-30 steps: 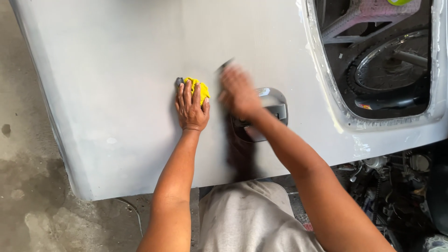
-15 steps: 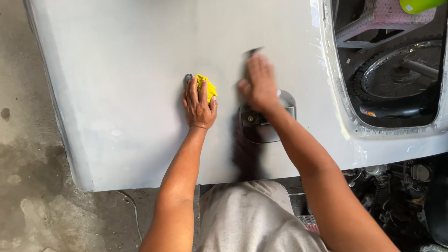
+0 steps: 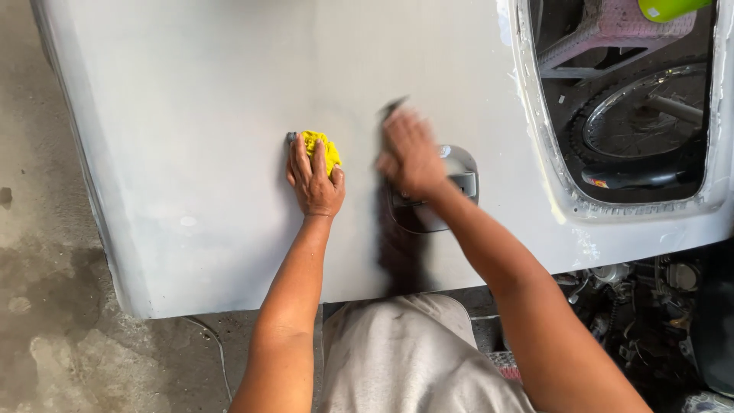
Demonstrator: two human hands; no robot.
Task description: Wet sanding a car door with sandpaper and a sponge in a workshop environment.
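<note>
The left hand (image 3: 315,177) presses a yellow sponge (image 3: 322,147) under flattened fingers on the grey door panel (image 3: 191,115), while the blurred right hand (image 3: 410,157) grips a dark sanding sheet (image 3: 391,109) above the door handle (image 3: 457,177), which its knuckles could likely strike

I am counting two hands on one grey car door panel (image 3: 199,138): my left hand (image 3: 315,180) and my right hand (image 3: 411,157). I am seeing one yellow sponge (image 3: 321,145), one dark sanding piece (image 3: 391,107), one door handle recess (image 3: 459,183), one window opening (image 3: 627,107) and one spoked wheel (image 3: 650,115) showing through it.
</note>
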